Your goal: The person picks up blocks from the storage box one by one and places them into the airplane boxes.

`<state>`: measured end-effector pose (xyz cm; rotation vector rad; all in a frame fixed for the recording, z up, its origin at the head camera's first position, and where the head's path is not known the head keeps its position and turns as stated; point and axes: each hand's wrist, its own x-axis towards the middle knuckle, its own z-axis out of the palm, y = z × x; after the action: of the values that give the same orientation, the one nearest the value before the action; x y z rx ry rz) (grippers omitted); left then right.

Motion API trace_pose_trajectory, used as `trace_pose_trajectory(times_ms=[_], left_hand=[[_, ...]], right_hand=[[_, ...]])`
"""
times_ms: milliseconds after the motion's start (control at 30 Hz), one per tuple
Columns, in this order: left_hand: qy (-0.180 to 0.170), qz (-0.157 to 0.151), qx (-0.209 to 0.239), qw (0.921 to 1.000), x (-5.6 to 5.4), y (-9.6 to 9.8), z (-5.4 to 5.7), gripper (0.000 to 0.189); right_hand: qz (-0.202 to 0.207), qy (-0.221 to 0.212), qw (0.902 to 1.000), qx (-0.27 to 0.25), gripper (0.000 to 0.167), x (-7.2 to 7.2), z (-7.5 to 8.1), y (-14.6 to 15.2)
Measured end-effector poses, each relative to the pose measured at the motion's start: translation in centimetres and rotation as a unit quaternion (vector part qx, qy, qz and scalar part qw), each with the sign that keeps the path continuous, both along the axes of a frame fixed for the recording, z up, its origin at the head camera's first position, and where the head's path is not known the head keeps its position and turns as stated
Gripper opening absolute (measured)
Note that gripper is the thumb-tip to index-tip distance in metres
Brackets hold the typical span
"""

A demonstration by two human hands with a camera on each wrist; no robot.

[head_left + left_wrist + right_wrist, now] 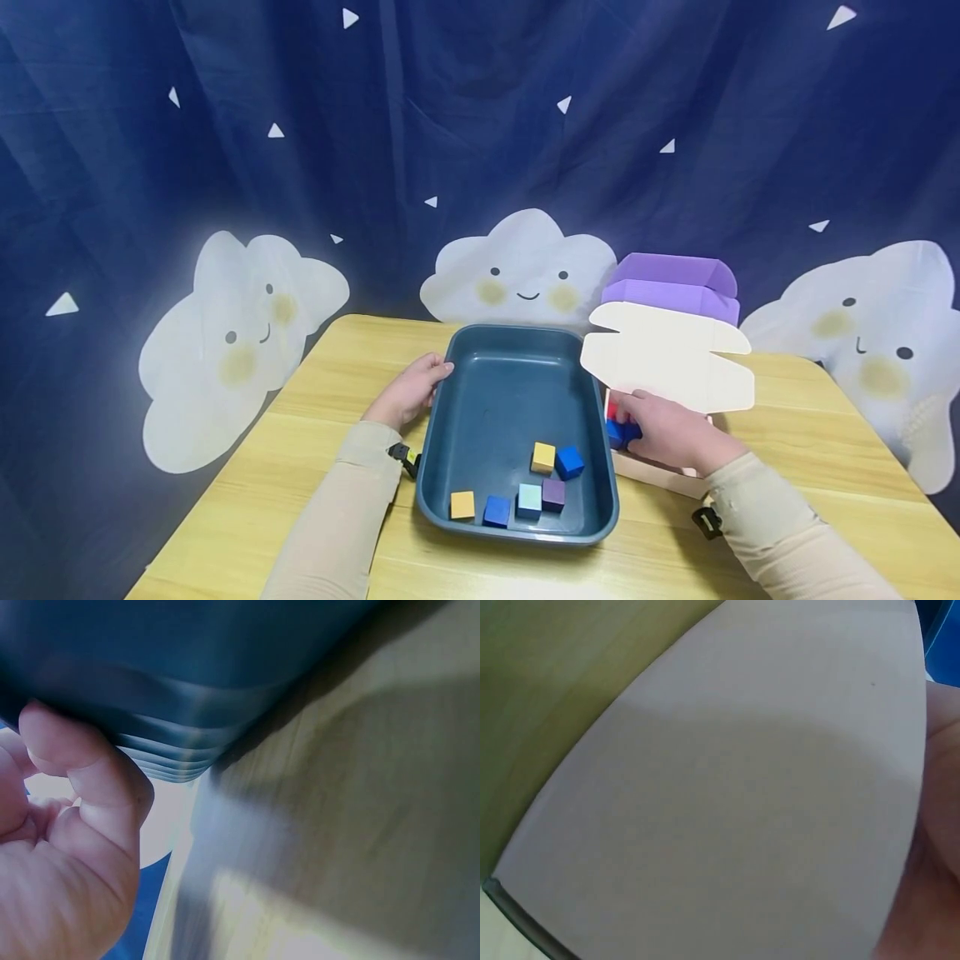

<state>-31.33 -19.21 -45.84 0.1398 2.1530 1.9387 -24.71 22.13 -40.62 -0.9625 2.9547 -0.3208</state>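
A dark teal tray lies on the table, holding several small cubes at its near end: yellow, blue, light green and purple. My left hand grips the tray's left rim, thumb on the edge; the left wrist view shows its fingers bent against the tray's side. To the right, an open cardboard box holds a red cube and blue cubes. My right hand reaches into this box, fingertips down at the blue cubes. Whether it pinches one is hidden. A pale box wall blocks most of the right wrist view.
The box's white lid with its flaps stands raised behind my right hand, its purple outer side at the back. The wooden table extends around the tray. A dark blue curtain with clouds hangs behind.
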Motion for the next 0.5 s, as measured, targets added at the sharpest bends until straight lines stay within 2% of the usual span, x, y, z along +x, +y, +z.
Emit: trace_pose_trajectory(times_ms=[300,500], left_hand=[[0.0,0.0,-0.003,1.0,0.1,-0.1,-0.1,0.021],[0.002,0.0,0.002,1.0,0.1,0.0,0.1,0.02]], right_hand=[[-0.009,-0.007,0.9999,-0.002,0.03,0.4,0.8,-0.1],[-0.009,0.007,0.9999,0.004,0.021,0.4,1.9,-0.7]])
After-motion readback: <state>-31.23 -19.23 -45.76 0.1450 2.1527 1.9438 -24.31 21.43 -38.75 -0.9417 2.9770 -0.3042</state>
